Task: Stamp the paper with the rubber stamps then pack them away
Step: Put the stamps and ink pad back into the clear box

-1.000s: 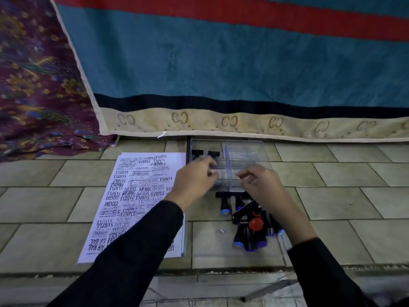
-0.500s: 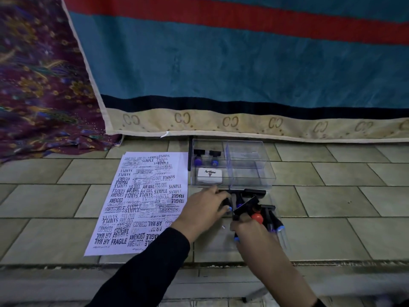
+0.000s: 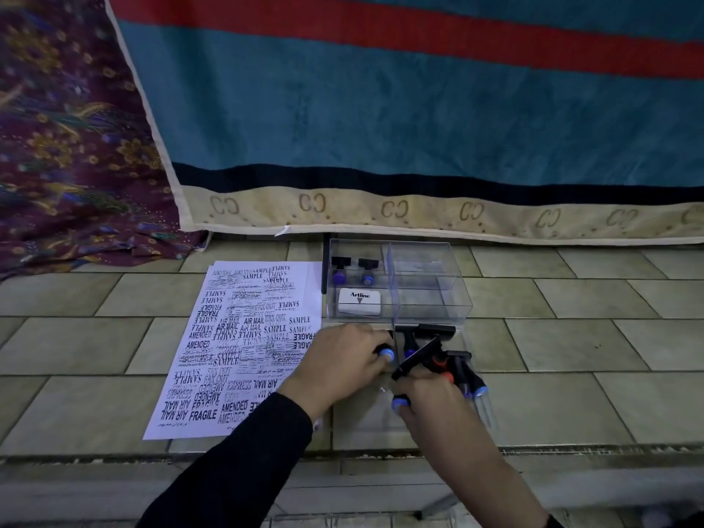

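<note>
The loose rubber stamps (image 3: 438,346), black-handled with blue ends and one with a red-orange part, lay in a tangled heap on the tiled floor (image 3: 571,348), some crossing over others. At the heap's nine o'clock edge the left hand (image 3: 343,362) had its fingers curled round a blue-tipped stamp (image 3: 385,354), whose end poked out past the knuckles. At six o'clock of the heap the right hand (image 3: 430,400) was curled over the near stamps and pinched a second blue-tipped stamp (image 3: 400,402), its blue end showing beside the fingers; how far the fingers wrapped beneath could not be told. Just beyond the heap, at twelve o'clock, stood a clear plastic box (image 3: 430,299) split into compartments. Its left rear compartment held two packed stamps (image 3: 352,270) side by side, and the left front compartment held a white ink pad (image 3: 359,302) marked Artline. At nine o'clock of the heap lay the paper (image 3: 236,337), flat on the tiles and crowded with black imprints such as SAMPLE, AIR MAIL, FRAGILE and AMENDED, its right part under the left wrist. Farther out at twelve o'clock hung a teal blanket (image 3: 381,116) with a red stripe and a beige border, and at ten o'clock a purple patterned cloth (image 3: 64,139).
</note>
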Demonstrator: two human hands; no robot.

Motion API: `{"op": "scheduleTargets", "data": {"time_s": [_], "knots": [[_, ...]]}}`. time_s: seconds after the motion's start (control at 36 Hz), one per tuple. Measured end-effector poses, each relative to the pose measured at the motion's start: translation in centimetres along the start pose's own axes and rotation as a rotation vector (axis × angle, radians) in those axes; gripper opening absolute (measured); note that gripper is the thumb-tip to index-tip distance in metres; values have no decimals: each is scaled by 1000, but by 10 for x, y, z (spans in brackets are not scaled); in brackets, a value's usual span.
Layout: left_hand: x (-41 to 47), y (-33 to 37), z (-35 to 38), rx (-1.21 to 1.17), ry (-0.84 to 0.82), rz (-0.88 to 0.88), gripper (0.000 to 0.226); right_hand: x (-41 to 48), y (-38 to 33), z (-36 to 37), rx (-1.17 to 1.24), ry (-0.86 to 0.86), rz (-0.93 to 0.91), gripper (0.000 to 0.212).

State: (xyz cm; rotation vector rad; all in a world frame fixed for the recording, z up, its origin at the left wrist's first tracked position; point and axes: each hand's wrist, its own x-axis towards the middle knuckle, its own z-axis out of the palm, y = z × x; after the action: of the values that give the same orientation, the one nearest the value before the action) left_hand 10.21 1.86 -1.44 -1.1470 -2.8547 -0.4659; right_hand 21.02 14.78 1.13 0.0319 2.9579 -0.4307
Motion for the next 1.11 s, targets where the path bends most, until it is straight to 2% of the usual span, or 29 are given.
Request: {"op": "scheduleTargets", "data": {"time_s": [0.08, 0.17, 0.22, 0.28, 0.39, 0.44, 0.58, 0.67, 0.81, 1.11], "knots": [[-1, -8, -22, -174, -48, -106, 24, -1, 4, -15, 200, 24, -23, 12], [3, -23, -44, -473, -108, -192, 19, 0, 7, -33, 471, 10, 30, 9], [6, -34, -58, -674, -80, -197, 15, 4, 11, -45, 631, -14, 63, 10], [12, -44, -67, -746, 0, -202, 16, 14, 16, -56, 712, 30, 70, 12], [35, -59, -72, -632, 142, -268, 16, 51, 23, -69, 697, 230, 65, 14], [50, -63, -68, -492, 168, -291, 18, 77, 25, -71, 667, 329, 71, 13], [88, -67, -51, -174, 179, -306, 28, 142, 24, -62, 553, 431, 57, 19], [104, -67, -39, -30, 155, -294, 30, 172, 22, -57, 449, 400, 16, 18], [116, -66, -26, 57, 135, -290, 25, 209, 28, -45, 293, 321, -13, 18], [126, -73, -24, 53, 42, -372, 27, 226, 38, -34, 81, 269, -55, 10]]}}
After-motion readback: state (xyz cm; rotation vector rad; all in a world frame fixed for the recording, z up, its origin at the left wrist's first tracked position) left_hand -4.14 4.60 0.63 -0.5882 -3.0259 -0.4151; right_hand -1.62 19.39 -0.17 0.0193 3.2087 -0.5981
